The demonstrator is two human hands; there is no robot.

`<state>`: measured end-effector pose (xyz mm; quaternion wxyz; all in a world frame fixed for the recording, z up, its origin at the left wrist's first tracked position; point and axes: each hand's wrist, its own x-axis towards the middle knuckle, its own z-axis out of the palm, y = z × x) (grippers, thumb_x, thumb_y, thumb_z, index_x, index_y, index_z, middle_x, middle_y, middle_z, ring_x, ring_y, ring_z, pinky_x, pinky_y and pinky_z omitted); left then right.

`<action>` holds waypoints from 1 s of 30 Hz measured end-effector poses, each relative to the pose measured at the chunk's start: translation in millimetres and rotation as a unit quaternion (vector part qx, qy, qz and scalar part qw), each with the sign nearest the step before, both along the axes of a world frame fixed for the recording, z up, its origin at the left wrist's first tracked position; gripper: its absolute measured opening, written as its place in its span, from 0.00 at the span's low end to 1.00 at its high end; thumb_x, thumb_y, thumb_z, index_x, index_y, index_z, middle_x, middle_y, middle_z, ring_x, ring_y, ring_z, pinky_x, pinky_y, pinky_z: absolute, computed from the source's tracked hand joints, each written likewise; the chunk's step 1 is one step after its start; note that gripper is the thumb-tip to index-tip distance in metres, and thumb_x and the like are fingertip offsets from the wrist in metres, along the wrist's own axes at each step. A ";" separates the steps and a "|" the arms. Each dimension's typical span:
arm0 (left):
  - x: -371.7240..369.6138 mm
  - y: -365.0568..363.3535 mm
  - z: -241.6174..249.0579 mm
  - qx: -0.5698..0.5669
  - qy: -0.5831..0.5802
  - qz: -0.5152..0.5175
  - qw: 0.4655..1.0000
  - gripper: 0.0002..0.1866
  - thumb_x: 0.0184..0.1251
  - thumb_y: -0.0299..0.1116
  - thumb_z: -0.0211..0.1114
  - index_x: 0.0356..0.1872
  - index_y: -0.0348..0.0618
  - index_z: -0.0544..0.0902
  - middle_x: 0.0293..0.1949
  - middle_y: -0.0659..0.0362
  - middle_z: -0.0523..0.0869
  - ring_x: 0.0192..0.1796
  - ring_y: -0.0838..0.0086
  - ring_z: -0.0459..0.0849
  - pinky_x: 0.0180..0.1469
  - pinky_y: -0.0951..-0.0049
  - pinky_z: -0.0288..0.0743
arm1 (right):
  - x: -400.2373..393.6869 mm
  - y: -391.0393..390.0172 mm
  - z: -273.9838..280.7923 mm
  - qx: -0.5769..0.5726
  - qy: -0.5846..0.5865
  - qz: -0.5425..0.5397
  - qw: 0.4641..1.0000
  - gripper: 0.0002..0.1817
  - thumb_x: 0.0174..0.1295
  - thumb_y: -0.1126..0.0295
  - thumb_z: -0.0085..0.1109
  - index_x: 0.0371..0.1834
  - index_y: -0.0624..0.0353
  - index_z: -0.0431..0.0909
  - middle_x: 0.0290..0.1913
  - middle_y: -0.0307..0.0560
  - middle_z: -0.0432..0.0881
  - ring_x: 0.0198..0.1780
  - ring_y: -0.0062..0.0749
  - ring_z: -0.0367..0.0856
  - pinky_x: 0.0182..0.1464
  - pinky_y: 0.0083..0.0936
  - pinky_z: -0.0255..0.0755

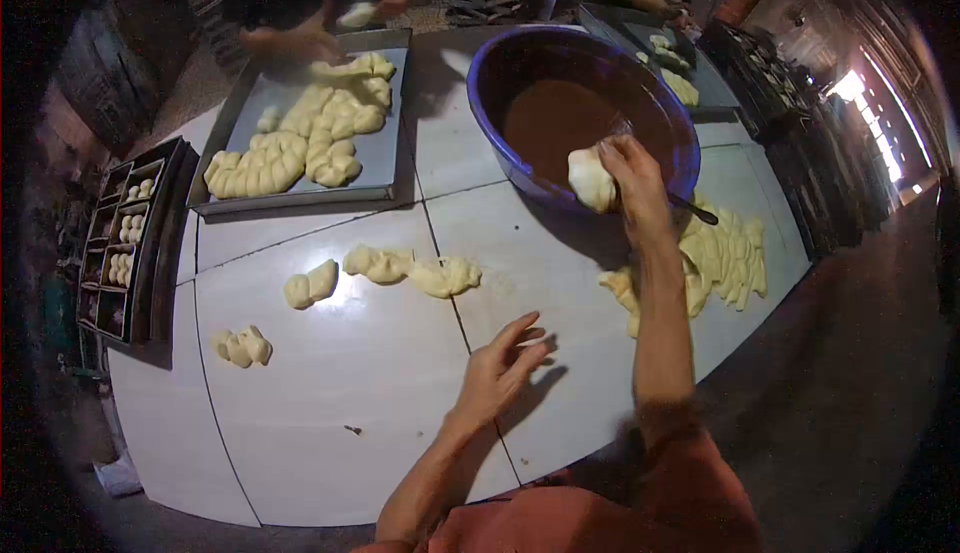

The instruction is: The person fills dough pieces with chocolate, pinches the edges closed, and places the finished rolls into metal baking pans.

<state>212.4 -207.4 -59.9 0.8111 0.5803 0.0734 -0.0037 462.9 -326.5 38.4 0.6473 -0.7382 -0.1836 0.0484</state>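
Note:
My right hand (638,185) grips a pale piece of dough (591,181) over the near rim of a purple basin (484,123). Inside the basin lies a brown filling (560,118). A dark utensil handle (697,212) sticks out past the rim beside my right wrist. My left hand (503,365) hovers low over the white tiled table (330,403) with its fingers apart and nothing in them. Beyond it sit shaped dough pieces (445,276), with a smaller dough piece (240,347) farther left. Under my right forearm spreads a pile of dough strips (722,258).
A metal tray (300,198) of dough stands at the back left, where a co-worker's hands (300,41) are blurred. Another tray (715,78) and co-worker's hand (657,1) are at the back right. Divided baking pans (125,243) stand at the left edge.

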 end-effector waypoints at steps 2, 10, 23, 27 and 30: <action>-8.6 12.1 -15.2 -0.058 0.067 0.049 0.995 0.25 0.77 0.35 0.64 0.69 0.33 0.73 0.57 0.45 0.86 0.52 0.66 0.89 0.49 0.72 0.81 | 58.1 5.3 -18.2 -0.099 -0.046 0.012 0.994 0.16 0.73 0.60 0.57 0.48 0.64 0.80 0.40 0.48 0.85 0.41 0.33 0.83 0.46 0.32 0.76; -27.6 38.8 -11.5 -0.121 0.163 0.135 0.970 0.24 0.73 0.33 0.67 0.65 0.30 0.77 0.56 0.45 0.86 0.58 0.65 0.85 0.58 0.67 0.78 | 111.9 22.7 -73.0 -0.520 -0.165 0.326 0.772 0.17 0.69 0.61 0.56 0.51 0.62 0.81 0.45 0.56 0.86 0.49 0.48 0.83 0.53 0.42 0.74; 19.9 44.9 18.4 -0.026 0.066 0.048 0.996 0.24 0.79 0.40 0.60 0.66 0.33 0.76 0.62 0.47 0.82 0.59 0.66 0.85 0.59 0.66 0.78 | 18.9 25.7 -4.9 0.075 0.187 0.145 0.969 0.14 0.73 0.58 0.62 0.44 0.57 0.75 0.35 0.41 0.82 0.31 0.20 0.83 0.32 0.18 0.82; 39.1 35.1 19.2 -0.170 0.007 0.098 0.981 0.31 0.81 0.54 0.53 0.69 0.36 0.74 0.64 0.52 0.81 0.65 0.65 0.79 0.67 0.58 0.72 | -63.9 53.2 -18.5 0.132 0.241 0.126 0.953 0.11 0.75 0.60 0.59 0.44 0.56 0.75 0.35 0.37 0.81 0.36 0.20 0.82 0.39 0.19 0.79; 20.4 46.3 9.9 -0.258 0.037 0.113 0.959 0.29 0.80 0.51 0.55 0.69 0.36 0.74 0.61 0.52 0.83 0.63 0.64 0.80 0.68 0.57 0.72 | -115.6 66.9 -51.8 0.201 0.283 0.159 0.924 0.10 0.76 0.61 0.57 0.46 0.55 0.75 0.40 0.37 0.80 0.39 0.19 0.80 0.42 0.20 0.78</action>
